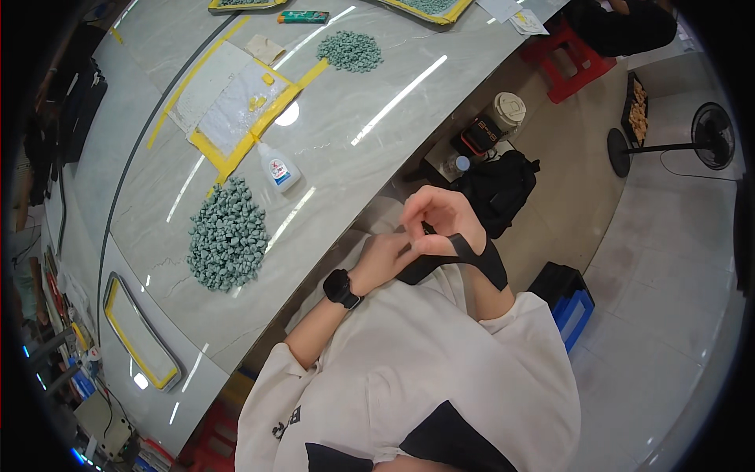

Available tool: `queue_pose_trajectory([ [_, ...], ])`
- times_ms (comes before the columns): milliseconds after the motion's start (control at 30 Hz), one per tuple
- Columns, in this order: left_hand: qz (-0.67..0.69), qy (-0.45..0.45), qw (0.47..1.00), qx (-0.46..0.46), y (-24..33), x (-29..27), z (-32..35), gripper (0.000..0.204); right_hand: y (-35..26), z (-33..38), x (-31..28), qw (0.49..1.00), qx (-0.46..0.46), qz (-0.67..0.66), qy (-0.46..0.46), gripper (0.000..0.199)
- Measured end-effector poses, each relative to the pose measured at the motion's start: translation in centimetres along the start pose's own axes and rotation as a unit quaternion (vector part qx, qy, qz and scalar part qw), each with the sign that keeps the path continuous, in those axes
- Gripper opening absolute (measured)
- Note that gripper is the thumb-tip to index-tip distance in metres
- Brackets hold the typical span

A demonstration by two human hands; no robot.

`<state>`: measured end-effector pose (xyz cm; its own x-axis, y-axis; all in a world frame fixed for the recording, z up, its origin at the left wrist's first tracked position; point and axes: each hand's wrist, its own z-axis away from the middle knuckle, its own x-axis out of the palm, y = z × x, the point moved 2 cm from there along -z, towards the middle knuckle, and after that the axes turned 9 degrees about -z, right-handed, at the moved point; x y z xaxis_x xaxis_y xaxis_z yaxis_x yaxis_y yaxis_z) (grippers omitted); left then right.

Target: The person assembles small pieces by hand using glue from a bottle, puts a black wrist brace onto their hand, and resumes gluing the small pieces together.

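Black strap (493, 266) round wrist & thumb base of R hand (452, 220), in front of pale shirt (409, 346), w/ R fingers half-open & curled, L hand (385, 263) alongside, grip unclear (fingertips hidden), poss. twist or slip-off from uneven pull or slack fit.

Craft workshop, by the look: marbled worktop (330, 118) bearing two heaps of green gravel-like chips (228, 236) and a squeeze bottle (280, 171); red plastic stool (562, 63) by near edge; pedestal fan (712, 135) beyond.
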<state>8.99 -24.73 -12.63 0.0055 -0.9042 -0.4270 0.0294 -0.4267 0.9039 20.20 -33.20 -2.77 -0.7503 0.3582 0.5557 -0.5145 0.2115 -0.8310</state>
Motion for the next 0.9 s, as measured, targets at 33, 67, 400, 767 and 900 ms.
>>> queue_pose_trajectory([
  [33,0.001,0.000,1.000,0.000,-0.6,0.3,0.0,0.012,0.1,-0.2,0.2,1.000,0.000,0.000,0.000,0.027],
  [67,-0.016,0.004,1.000,0.007,-1.5,0.7,0.0,0.013,0.3,-0.4,0.6,0.999,0.013,0.043,-0.008,0.027],
  [400,0.173,-0.036,0.982,-0.061,0.0,-0.6,-0.3,0.026,1.9,-3.3,5.1,1.000,0.027,0.003,0.005,0.025],
  [767,0.077,-0.041,0.995,-0.053,-1.5,-0.5,0.1,0.031,1.0,-2.6,3.7,0.921,-0.109,0.357,0.111,0.022],
  [900,0.080,-0.038,0.995,0.044,1.1,-2.0,-0.1,0.024,0.4,-2.6,1.7,0.849,-0.148,0.494,0.118,0.024],
])
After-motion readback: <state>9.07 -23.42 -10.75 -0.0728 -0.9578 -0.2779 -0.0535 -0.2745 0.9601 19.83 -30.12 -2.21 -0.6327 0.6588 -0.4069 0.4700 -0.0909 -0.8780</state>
